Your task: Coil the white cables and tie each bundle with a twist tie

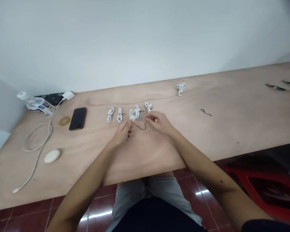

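My left hand point(123, 131) is closed around the lower end of a coiled white cable point(131, 114). A thin, wavy black twist tie point(141, 128) runs from that cable toward my right hand point(158, 121), whose thumb and fingertips pinch its far end. Coiled white cables with black ties round their middles lie about my hands: one coil point(110, 115) and another point(120, 115) to the left, one point(137, 112) right beside the held cable, and one point(148, 106) just beyond my right hand.
Farther back lies another white cable bundle point(180, 88). A loose black tie point(206, 112) is on the right of the wooden table point(232, 122). Leftward are a phone point(77, 119), tape roll point(64, 121), bottle point(40, 105), white charging cable point(40, 149) and white oval object point(52, 156). A red stool point(251, 190) stands below.
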Demonstrator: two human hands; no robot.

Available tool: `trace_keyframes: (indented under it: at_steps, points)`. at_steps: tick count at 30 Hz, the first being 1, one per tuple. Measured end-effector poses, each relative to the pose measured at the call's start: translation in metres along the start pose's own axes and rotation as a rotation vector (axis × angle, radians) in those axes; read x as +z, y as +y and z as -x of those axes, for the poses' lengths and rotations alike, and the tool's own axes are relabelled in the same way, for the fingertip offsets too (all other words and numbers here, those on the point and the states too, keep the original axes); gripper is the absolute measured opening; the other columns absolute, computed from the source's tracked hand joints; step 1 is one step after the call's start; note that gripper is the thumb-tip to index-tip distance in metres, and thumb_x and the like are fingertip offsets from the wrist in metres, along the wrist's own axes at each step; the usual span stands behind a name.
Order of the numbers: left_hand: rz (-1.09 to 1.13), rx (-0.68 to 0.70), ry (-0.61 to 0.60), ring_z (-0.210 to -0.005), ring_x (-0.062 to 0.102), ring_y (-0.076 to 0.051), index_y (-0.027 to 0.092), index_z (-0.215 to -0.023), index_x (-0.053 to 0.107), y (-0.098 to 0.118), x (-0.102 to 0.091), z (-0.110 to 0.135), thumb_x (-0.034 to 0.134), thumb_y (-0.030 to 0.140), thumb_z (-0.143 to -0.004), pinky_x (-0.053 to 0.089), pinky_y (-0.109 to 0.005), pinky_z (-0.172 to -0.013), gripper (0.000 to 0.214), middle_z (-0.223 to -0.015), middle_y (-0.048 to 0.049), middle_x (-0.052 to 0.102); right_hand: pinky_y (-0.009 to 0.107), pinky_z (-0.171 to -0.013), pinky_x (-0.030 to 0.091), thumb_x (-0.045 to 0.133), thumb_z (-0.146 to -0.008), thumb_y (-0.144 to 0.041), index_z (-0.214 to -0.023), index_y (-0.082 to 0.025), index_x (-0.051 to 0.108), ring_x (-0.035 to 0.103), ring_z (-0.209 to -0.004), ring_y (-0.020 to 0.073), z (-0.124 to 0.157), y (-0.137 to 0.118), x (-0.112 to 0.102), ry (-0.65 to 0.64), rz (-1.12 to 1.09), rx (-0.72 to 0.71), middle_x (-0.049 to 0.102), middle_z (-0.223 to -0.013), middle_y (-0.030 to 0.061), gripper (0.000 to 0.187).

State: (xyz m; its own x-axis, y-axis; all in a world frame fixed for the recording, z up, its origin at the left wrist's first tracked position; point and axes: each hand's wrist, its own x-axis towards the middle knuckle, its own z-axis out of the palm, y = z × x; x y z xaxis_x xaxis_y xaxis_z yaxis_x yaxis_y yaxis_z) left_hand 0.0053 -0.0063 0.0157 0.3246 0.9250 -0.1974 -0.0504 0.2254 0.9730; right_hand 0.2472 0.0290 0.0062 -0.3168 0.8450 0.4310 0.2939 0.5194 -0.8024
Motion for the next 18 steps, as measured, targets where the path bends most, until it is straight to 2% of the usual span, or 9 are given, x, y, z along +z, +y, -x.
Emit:
trace_keyframes:
  at_steps: [3,6,9,14,18]
  points:
    - [0.071,0.034,0.015,-0.048,0.021,-0.006,0.023,-0.087,0.043,0.003,-0.005,-0.004,0.063,0.077,-0.093,0.016,-0.017,-0.04,0.058,-0.069,0.0081,0.028,0.044,-0.096,0.054,0.067,-0.102,-0.037,-0.116,-0.025,0.08,0.067,-0.102,0.0273,0.008,0.005,-0.008,-0.281,0.163,-0.153,0.074,-0.112,0.0103,0.022]
    - [0.088,0.055,0.033,-0.047,0.019,-0.006,0.023,-0.088,0.044,0.003,-0.007,-0.007,0.064,0.077,-0.093,0.015,-0.016,-0.039,0.057,-0.07,0.0084,0.027,0.05,-0.104,0.051,0.061,-0.105,-0.029,-0.109,-0.023,0.081,0.065,-0.111,0.0299,0.014,0.01,-0.005,-0.348,0.255,-0.205,0.073,-0.114,0.0119,0.021]
    - [0.111,0.081,0.069,-0.048,0.02,-0.006,0.024,-0.088,0.044,0.0,-0.008,-0.008,0.063,0.076,-0.094,0.015,-0.016,-0.039,0.056,-0.07,0.0082,0.027,0.048,-0.1,0.054,0.059,-0.106,-0.028,-0.106,-0.022,0.08,0.066,-0.107,0.0279,0.015,0.014,0.001,-0.267,0.191,-0.169,0.071,-0.113,0.0123,0.021]
    - [0.097,0.115,0.137,-0.048,0.022,-0.007,0.024,-0.09,0.046,-0.009,-0.007,-0.01,0.061,0.078,-0.093,0.018,-0.016,-0.039,0.056,-0.07,0.0082,0.026,0.044,-0.099,0.056,0.07,-0.102,-0.039,-0.106,-0.026,0.079,0.068,-0.111,0.0262,0.007,0.009,0.012,0.029,-0.12,-0.09,0.071,-0.113,0.0096,0.017]
    - [0.03,0.128,0.102,-0.049,0.025,-0.007,0.024,-0.091,0.045,-0.015,0.001,-0.008,0.058,0.079,-0.095,0.021,-0.017,-0.041,0.057,-0.071,0.0075,0.03,0.044,-0.106,0.055,0.07,-0.102,-0.042,-0.105,-0.026,0.078,0.069,-0.118,0.026,0.004,-0.004,0.027,0.03,-0.26,-0.1,0.074,-0.117,0.0092,0.018]
